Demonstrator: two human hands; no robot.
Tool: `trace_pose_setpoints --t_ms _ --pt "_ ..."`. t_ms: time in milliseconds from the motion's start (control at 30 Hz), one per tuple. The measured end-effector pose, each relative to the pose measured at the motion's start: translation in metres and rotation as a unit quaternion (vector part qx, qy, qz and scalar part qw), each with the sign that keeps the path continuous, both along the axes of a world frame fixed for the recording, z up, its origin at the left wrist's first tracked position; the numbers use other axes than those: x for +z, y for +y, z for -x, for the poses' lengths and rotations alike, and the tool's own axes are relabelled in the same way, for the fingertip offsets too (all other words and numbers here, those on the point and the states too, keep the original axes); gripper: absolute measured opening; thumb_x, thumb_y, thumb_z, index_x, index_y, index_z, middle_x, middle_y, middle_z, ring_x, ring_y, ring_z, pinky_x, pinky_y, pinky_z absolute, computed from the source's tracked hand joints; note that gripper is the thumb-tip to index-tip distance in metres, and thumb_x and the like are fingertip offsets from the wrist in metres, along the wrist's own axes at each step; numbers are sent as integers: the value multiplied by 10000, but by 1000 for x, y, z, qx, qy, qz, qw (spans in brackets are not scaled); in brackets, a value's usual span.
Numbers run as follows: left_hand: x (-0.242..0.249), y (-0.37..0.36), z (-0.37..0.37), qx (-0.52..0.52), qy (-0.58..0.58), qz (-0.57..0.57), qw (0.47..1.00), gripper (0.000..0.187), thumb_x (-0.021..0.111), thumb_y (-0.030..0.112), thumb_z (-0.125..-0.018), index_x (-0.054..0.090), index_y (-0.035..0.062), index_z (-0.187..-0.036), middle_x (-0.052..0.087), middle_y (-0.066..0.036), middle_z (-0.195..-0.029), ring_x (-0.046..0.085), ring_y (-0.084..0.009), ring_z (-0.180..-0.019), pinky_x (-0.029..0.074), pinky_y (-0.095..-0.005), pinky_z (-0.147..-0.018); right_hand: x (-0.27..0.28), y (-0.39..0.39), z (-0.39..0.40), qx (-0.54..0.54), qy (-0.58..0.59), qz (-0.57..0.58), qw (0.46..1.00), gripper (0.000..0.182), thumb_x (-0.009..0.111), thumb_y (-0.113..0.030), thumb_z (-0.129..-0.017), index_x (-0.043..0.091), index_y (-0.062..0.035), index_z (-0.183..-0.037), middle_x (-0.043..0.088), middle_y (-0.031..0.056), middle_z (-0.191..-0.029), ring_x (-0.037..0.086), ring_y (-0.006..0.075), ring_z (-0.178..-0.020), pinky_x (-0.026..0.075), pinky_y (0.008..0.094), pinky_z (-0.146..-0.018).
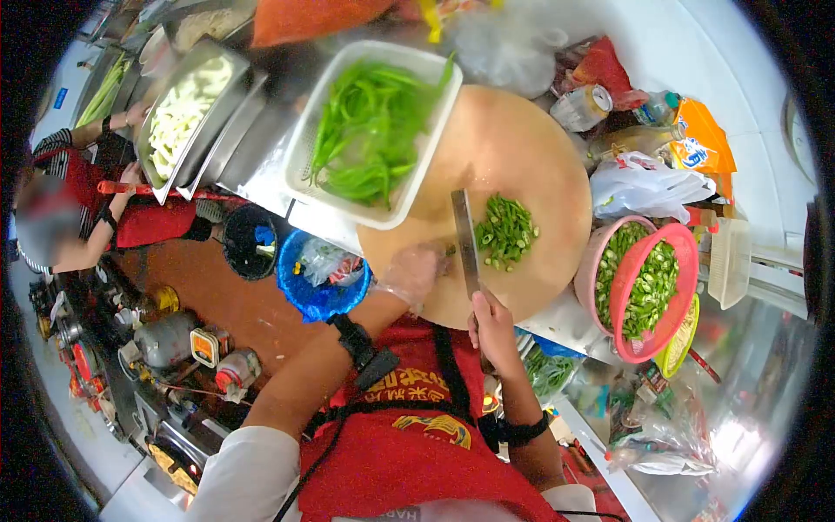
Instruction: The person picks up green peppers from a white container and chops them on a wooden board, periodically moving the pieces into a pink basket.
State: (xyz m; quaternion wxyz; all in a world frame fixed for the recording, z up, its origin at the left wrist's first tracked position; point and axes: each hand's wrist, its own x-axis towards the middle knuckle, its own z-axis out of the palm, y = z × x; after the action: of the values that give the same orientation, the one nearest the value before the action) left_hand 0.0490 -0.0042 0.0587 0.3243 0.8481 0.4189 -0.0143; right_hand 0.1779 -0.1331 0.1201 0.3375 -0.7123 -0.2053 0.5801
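Observation:
My right hand [493,326] grips the handle of a cleaver [466,239], its blade standing on a round wooden chopping board [544,161]. Left of the blade, my left hand [410,271], in what looks like a clear plastic glove, is closed and pressed to the board. A bit of green pepper shows at its fingertips; the rest is hidden under the hand. Chopped green peppers [506,230] lie in a pile right of the blade. A white basket of whole green peppers [370,130] overlaps the board's far left edge.
Pink baskets [654,346] of chopped green peppers stand right of the board. A blue-lined bin [306,309] sits below its left side. A can [583,108], bottles and plastic bags [648,184] crowd the far right. Another person [91,187] holds a metal tray [187,122] at left.

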Motion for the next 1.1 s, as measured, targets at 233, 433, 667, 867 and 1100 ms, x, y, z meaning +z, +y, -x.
trace_pose_setpoints --t_ms 233,433,667,867,1100 --pt "-10 3 16 -22 -32 -12 999 211 543 225 -852 579 35 -938 635 -180 -860 629 -355 -788 508 -452 -694 -8 -1 -11 -13 38 17 999 357 429 -380 -963 533 -42 -918 439 2 -542 390 81 -373 322 221 -350" --pt "28 33 126 104 45 -28 993 306 592 334 -820 608 40 -901 612 -201 -891 580 -367 -850 464 -443 -753 -16 -9 -33 -53 0 3 999 399 452 -370 -953 559 -21 -1115 449 -1 -514 410 71 -381 330 229 -347" --pt "60 89 151 225 68 -216 948 147 566 167 -800 568 28 -752 555 -208 -793 541 -394 -793 443 -465 -723 -12 -7 -27 -63 -9 -13 998 356 424 -387 -965 524 -52 -897 433 4 -525 396 74 -362 327 221 -339" --pt "45 144 42 138 -41 -212 967 214 551 182 -815 614 54 -975 611 -217 -918 582 -358 -920 478 -440 -764 -29 -12 -26 -61 -50 -31 996 365 427 -388 -963 546 -44 -993 430 -4 -513 392 75 -358 321 222 -339" --pt "47 174 -42 172 159 -126 964 629 576 458 -809 414 63 -1271 463 -224 -1256 558 -410 -1020 472 -432 -878 -49 -19 -26 -32 -123 -38 991 357 430 -375 -966 547 -44 -1032 412 -10 -481 384 73 -362 312 228 -349"
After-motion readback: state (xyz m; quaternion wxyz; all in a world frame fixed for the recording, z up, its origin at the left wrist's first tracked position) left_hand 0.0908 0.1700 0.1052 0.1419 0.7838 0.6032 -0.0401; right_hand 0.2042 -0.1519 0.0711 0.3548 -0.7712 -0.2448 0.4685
